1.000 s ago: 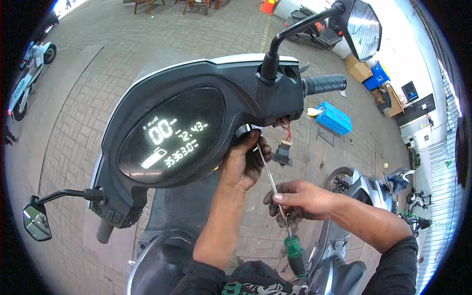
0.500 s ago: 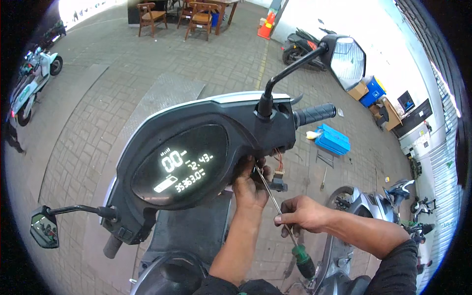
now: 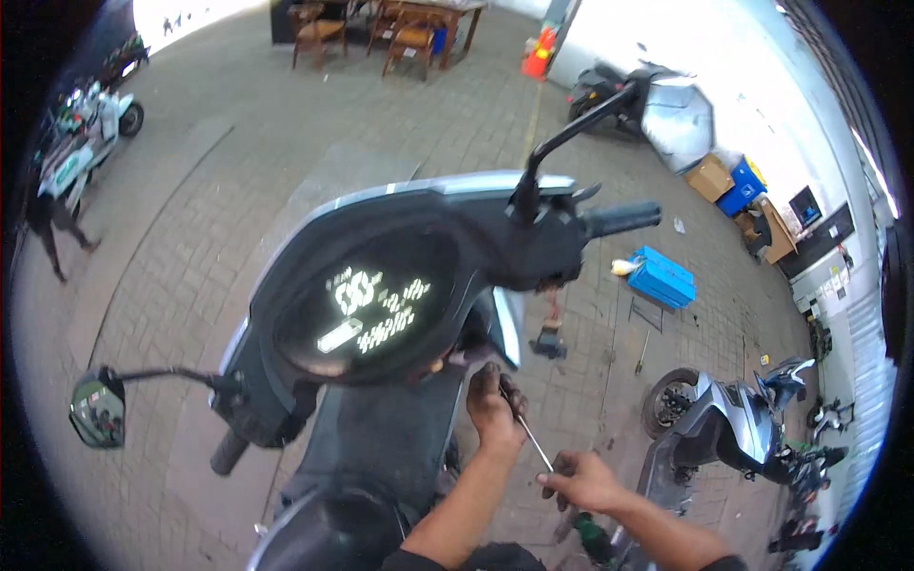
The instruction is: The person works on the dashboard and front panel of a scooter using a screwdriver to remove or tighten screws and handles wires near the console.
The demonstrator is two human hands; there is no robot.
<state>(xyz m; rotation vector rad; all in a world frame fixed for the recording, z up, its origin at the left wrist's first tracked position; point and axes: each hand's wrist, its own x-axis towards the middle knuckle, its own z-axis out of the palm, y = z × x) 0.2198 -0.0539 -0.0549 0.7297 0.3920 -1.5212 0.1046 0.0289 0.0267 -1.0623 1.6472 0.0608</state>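
Below the scooter's dark handlebar cover (image 3: 381, 219), my left hand (image 3: 495, 409) is closed round the far end of a long screwdriver (image 3: 536, 444); whether a small part is also in its fingers is hidden. My right hand (image 3: 583, 481) pinches the same shaft lower down, its fingers closed. The green handle (image 3: 594, 538) hangs beneath that hand. A lit display (image 3: 371, 305), smeared by motion, sits in the cover. From under the right grip (image 3: 621, 219), a dark switch piece (image 3: 548, 340) dangles on reddish wires, apart from both hands.
Mirrors rise at the right (image 3: 678, 124) and left (image 3: 97, 411) of the handlebar. A blue toolbox (image 3: 661, 278) lies on the paving beyond the right grip. Another scooter (image 3: 724, 419) stands close on my right. At the far left, a person's legs (image 3: 62, 233) show beside a white scooter (image 3: 90, 157).
Both hands and the screwdriver have come down and back from beneath the handlebar cover. My view has shifted, and a person's legs show more fully at the far left.
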